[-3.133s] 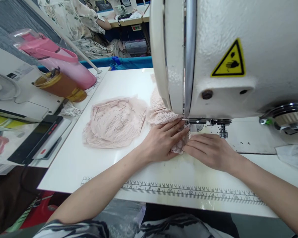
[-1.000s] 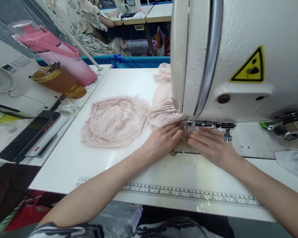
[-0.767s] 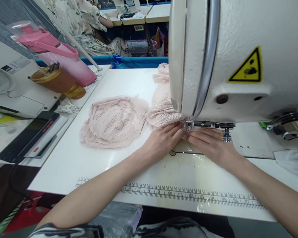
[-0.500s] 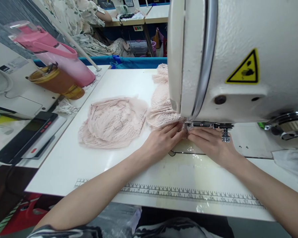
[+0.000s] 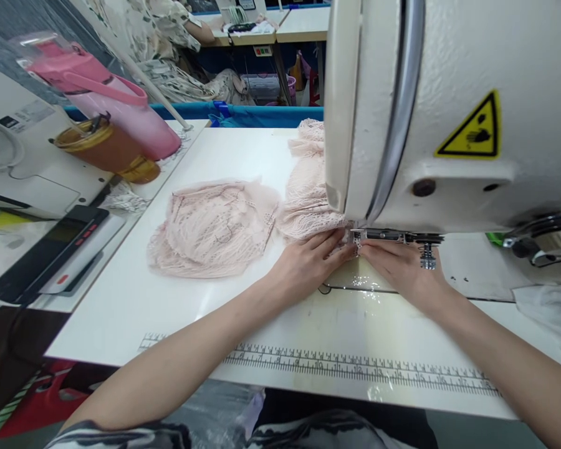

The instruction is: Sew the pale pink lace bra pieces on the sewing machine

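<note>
A white sewing machine head (image 5: 449,112) fills the upper right. Under its presser foot (image 5: 355,240) lies a strip of pale pink lace (image 5: 308,199), which trails away behind the machine. My left hand (image 5: 308,265) lies flat on the lace just left of the foot, fingers stretched and pressing it down. On the right side of the foot my right hand (image 5: 402,268) does the same, fingertips at the lace edge. A separate stack of pink lace pieces (image 5: 212,227) lies on the white table (image 5: 135,299) to the left.
At the left stand a pink bottle (image 5: 107,100) and a brown jar (image 5: 105,149), with a black control panel (image 5: 51,249) in front. A printed ruler (image 5: 355,368) runs along the table's front edge. Another person in patterned clothing (image 5: 168,50) sits beyond.
Over three seconds the lace has fed further under the foot and both hands have slid forward with it. In the last second the hands hardly move; only the camera shifts.
</note>
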A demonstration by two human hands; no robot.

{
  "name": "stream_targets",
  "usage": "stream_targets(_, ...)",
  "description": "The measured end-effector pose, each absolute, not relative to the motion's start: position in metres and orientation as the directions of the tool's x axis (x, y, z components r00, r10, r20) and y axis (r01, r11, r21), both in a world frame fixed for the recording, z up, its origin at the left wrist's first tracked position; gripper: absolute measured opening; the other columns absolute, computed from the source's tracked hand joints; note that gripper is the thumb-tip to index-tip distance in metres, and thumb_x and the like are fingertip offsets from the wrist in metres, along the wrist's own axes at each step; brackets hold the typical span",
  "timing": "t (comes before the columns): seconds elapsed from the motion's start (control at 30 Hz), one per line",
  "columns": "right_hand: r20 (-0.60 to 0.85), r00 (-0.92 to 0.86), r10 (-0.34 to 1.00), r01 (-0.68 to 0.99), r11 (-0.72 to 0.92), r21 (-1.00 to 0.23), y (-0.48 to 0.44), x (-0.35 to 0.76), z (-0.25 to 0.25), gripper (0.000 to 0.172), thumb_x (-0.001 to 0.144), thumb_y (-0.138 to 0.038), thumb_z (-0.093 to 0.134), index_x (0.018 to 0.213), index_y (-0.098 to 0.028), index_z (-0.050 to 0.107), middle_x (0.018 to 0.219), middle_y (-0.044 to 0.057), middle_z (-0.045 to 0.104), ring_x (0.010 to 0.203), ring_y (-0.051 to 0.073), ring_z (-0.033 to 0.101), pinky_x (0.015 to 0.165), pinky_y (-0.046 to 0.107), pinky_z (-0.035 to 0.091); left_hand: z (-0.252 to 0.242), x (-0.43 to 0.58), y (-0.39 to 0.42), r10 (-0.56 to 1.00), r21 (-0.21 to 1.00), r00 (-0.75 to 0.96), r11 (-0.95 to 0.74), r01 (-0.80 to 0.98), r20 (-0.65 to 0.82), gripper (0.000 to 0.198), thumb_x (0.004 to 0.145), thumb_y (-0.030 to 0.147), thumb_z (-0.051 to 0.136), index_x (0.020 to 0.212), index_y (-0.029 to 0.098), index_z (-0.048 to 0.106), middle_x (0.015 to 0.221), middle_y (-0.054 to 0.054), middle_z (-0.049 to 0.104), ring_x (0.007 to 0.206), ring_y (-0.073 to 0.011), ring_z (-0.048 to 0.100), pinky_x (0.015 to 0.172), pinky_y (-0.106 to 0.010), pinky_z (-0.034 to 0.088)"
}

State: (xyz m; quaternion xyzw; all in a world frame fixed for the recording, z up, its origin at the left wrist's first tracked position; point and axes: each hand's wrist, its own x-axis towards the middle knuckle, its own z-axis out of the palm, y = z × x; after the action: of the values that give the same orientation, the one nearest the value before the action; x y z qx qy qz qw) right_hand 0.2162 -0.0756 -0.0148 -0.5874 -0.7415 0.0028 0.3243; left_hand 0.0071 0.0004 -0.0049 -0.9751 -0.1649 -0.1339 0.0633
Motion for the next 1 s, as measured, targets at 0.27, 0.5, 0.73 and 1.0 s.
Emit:
stream_targets(0.27, 0.419, -0.030, 0.907, 0.866, 0.233, -0.442, -0.072, 0.215, -0.013, 0.016, 0.088, -0.029, 0.057, 0.090, -0.027, 0.073, 0.091, -0.004, 0.073, 0.080, 0.015, 0.067, 0.067, 0.026, 0.048, -0.009, 0.008, 0.003, 0.325, -0.091, 0.895, -0.926, 0.368, 0.306, 0.038, 0.093, 0.011, 0.048, 0.131, 0.015, 0.054, 0.127, -0.013, 0.060, 0.116, -0.0257, 0.059, 0.098, -0.042, 0.052)
stream_targets(0.5, 0.414, -0.027, 0.910, 0.856, 0.234, -0.460, -0.070, 0.217, -0.016, 0.019, 0.090, -0.031, 0.055, 0.091, -0.027, 0.073, 0.092, -0.003, 0.074, 0.079, 0.014, 0.067, 0.069, 0.026, 0.050, -0.004, 0.009, 0.001, 0.268, -0.147, 0.894, -0.930, 0.338, 0.358, 0.032, 0.095, 0.012, 0.048, 0.125, 0.014, 0.057, 0.129, -0.010, 0.059, 0.120, -0.0232, 0.057, 0.099, -0.039, 0.052)
stream_targets(0.73, 0.523, -0.235, 0.819, 0.918, 0.364, -0.159, -0.080, 0.219, -0.021, 0.019, 0.091, -0.024, 0.054, 0.101, -0.027, 0.070, 0.107, 0.000, 0.071, 0.085, 0.015, 0.067, 0.073, 0.029, 0.047, -0.002, 0.008, -0.001, 0.238, -0.099, 0.896, -0.951, 0.294, 0.376, 0.028, 0.096, 0.019, 0.048, 0.119, 0.008, 0.059, 0.121, -0.011, 0.064, 0.112, -0.0203, 0.062, 0.100, -0.037, 0.051)
stream_targets(1.0, 0.474, -0.253, 0.843, 0.903, 0.381, -0.196, -0.082, 0.219, -0.029, 0.018, 0.093, -0.027, 0.052, 0.104, -0.025, 0.067, 0.114, -0.001, 0.068, 0.090, 0.014, 0.067, 0.079, 0.033, 0.045, -0.004, 0.008, 0.002, 0.272, -0.086, 0.903, -0.945, 0.316, 0.331, 0.033, 0.096, 0.020, 0.048, 0.128, 0.013, 0.055, 0.130, -0.010, 0.059, 0.115, -0.0231, 0.060, 0.093, -0.039, 0.055)
